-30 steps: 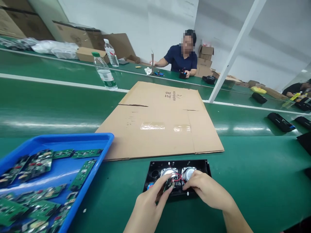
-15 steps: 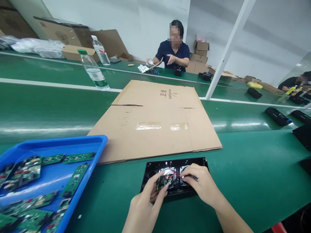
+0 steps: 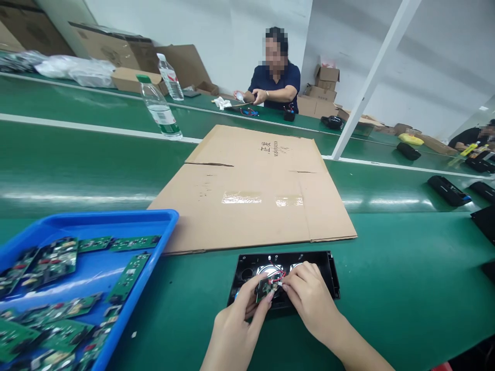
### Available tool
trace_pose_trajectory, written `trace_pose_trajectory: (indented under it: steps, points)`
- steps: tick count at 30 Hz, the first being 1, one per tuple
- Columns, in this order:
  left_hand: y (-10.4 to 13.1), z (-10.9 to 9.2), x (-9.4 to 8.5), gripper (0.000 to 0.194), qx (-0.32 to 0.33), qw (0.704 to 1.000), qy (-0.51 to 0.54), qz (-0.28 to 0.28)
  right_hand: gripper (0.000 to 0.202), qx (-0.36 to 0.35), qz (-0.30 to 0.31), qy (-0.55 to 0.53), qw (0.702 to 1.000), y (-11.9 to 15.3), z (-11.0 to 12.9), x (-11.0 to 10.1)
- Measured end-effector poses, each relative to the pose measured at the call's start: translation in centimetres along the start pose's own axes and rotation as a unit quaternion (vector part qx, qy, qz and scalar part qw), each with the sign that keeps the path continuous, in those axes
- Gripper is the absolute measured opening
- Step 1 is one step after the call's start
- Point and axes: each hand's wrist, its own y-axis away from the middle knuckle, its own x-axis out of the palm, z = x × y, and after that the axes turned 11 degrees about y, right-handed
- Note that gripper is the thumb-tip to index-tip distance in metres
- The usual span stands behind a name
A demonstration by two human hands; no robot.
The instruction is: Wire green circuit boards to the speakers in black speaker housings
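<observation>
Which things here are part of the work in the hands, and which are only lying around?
In hand: left hand holding small green circuit board; right hand at red wires; black speaker housing; blue tray of boards.

Lying about: flat cardboard sheet; water bottle; black units on the belt.

2 bare hands (image 3: 270,314), sleeveless forearms

One head-worn view looks forward and down across the green bench (image 3: 406,288), close over the hands at its near edge, and reaches past the cardboard (image 3: 251,190) to the far wall.
</observation>
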Motion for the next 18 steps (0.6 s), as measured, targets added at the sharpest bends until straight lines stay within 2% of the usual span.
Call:
trace_pose_trajectory:
  steps: [4,7,11,18]
  points:
    - [0.08,-0.05,0.04,0.023,0.031,0.999,0.013,-0.011,0.027,0.007,0.006,0.011,1.000,-0.06,-0.23,0.10]
    - [0.19,-0.09,0.05,0.023,0.048,0.999,0.018,-0.015,0.024,0.028,0.039,-0.018,0.999,-0.14,-0.23,-0.10]
    - [0.10,-0.25,0.22,0.024,0.053,0.999,0.004,-0.008,0.022,0.018,0.075,-0.014,0.997,-0.28,0.12,-0.53]
    - [-0.09,-0.72,0.22,0.021,0.090,0.995,-0.049,0.020,0.025,-0.042,0.040,0.060,0.997,-0.19,0.19,-0.34]
